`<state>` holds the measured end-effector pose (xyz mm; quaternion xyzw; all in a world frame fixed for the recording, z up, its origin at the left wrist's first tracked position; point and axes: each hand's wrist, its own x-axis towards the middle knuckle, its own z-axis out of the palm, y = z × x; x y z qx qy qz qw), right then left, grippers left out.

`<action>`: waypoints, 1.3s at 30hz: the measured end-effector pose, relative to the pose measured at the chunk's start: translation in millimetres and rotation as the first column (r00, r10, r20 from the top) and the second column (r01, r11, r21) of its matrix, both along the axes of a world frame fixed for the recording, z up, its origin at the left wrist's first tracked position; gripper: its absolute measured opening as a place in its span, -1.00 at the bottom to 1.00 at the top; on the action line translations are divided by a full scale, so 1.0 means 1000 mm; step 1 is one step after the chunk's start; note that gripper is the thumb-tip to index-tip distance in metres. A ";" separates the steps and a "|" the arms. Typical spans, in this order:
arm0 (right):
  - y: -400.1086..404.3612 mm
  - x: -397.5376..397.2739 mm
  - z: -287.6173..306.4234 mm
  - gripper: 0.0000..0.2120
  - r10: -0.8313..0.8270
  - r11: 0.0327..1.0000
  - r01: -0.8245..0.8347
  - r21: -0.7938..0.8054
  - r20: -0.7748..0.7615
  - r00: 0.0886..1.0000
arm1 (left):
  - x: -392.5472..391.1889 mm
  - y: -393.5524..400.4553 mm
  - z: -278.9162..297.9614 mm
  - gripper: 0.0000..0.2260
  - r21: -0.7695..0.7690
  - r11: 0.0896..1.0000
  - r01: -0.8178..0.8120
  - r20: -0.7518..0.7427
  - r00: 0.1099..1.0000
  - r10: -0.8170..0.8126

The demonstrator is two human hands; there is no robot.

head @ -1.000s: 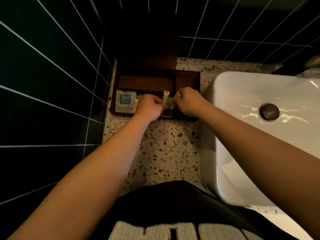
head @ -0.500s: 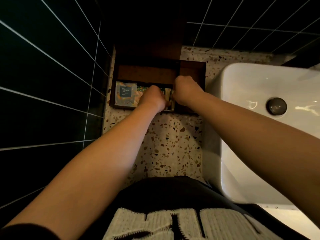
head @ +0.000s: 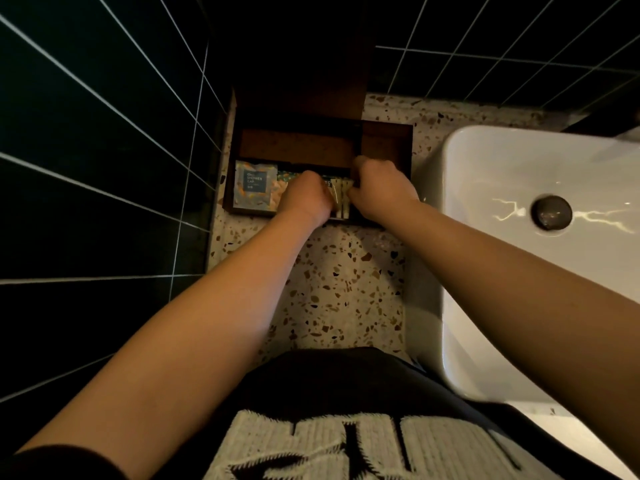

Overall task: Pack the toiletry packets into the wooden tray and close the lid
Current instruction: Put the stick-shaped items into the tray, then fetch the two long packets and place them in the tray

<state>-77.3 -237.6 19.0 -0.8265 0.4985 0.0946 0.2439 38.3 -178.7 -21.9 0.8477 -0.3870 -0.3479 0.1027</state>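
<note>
2 hands at 1 wooden tray [head: 388, 140], packets going in, lid [head: 304, 74] up.

L hand [head: 306, 197] and R hand [head: 379, 190] both curled over 2 slim beige sachets [head: 342, 199] in tray's front compartment; can't tell if either actually grips. 1 flat square "SHOWER CAP" packet [head: 255, 184], glossy, lies at front left; 1 patterned packet [head: 289, 176] beside it, partly hidden. Tray dark wood w/ dividers, on speckled terrazzo counter [head: 346, 292]. White ceramic basin [head: 519, 258] just right; dark tiled walls [head: 104, 133].
</note>
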 end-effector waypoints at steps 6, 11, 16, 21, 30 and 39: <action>0.031 -0.041 0.033 -0.71 -0.205 0.979 0.196 0.060 0.208 0.957 | -0.006 0.039 0.031 -0.97 -0.281 0.954 -0.108 -0.124 0.989 0.075; 0.072 -0.082 0.051 -0.73 -0.337 0.941 0.307 0.142 0.330 0.882 | -0.027 0.081 0.057 -0.93 -0.384 0.910 -0.153 -0.360 0.933 0.005; 0.104 -0.121 0.066 -0.82 -0.512 0.857 0.472 0.208 0.443 0.736 | -0.052 0.091 0.077 -0.97 -0.433 0.901 -0.009 -0.408 0.894 -0.187; 0.116 -0.163 0.080 -0.88 -0.616 0.776 0.562 0.286 0.537 0.577 | -0.087 0.080 0.093 -0.95 -0.444 0.894 0.065 -0.432 0.858 -0.277; 0.077 -0.281 0.087 -0.90 -0.687 0.696 0.632 0.341 0.574 0.446 | -0.190 0.037 0.109 -0.96 -0.478 0.868 0.138 -0.356 0.873 -0.334; -0.017 -0.486 0.077 -0.85 -0.558 0.819 0.509 0.266 0.578 0.595 | -0.386 -0.039 0.103 -0.92 -0.460 0.888 0.022 -0.326 0.926 -0.191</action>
